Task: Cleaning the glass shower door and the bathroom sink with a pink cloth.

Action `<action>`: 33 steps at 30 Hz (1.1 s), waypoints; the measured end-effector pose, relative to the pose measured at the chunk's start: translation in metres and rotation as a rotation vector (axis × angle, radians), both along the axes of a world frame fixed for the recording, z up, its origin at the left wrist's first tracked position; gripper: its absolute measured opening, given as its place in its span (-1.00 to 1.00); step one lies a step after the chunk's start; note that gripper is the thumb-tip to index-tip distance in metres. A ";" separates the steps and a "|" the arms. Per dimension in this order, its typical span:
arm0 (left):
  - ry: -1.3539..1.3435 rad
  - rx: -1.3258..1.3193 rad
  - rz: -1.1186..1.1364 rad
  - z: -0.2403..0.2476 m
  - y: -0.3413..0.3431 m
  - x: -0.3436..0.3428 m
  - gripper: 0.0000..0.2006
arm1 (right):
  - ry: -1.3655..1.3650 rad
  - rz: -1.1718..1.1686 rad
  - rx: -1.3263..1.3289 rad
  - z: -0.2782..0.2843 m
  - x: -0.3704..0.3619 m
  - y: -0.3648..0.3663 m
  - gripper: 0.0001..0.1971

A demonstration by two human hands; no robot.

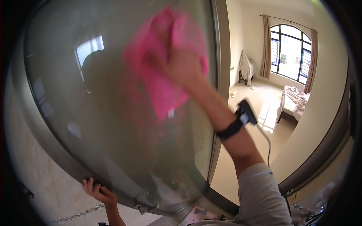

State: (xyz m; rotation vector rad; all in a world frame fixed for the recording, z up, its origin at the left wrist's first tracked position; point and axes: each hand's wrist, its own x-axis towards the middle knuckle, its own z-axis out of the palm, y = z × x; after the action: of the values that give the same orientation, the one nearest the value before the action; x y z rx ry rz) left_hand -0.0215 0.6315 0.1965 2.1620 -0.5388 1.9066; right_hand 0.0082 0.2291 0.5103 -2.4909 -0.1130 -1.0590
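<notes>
Your right hand (184, 69) grips a bunched bright-pink cloth (166, 100) over a tinted glass pane (105, 128) | left hand (97, 190) at grey metal frame (62, 157), grip unclear | wiping seems underway; remainder untellable

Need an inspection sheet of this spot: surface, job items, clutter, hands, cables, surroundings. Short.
Surface: upright glass pane in a metal frame; reflections show, so smears are hard to judge.
Job's things: pink cloth, blurred, on the pane.
Clutter: pink patterned mat at the lower edge; small pale item on the far floor.
Hands: right hand holds the cloth; left hand at the frame's lower edge, grip unclear.
Cables: thin cable hanging from a black device strapped to the right forearm.
Surroundings: bright room at right with arched window, curtains and bed.
</notes>
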 end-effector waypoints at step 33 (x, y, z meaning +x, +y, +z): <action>-0.087 -0.086 0.095 -0.037 0.055 0.090 -0.74 | -0.251 -0.419 0.490 -0.512 0.035 -0.157 -0.44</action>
State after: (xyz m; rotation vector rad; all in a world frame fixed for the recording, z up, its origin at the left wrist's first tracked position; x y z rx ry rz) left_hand 0.0683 0.6864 0.1590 2.0939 -0.3674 2.0418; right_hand 0.0437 0.0724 -0.0014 -1.9702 0.5516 -1.3670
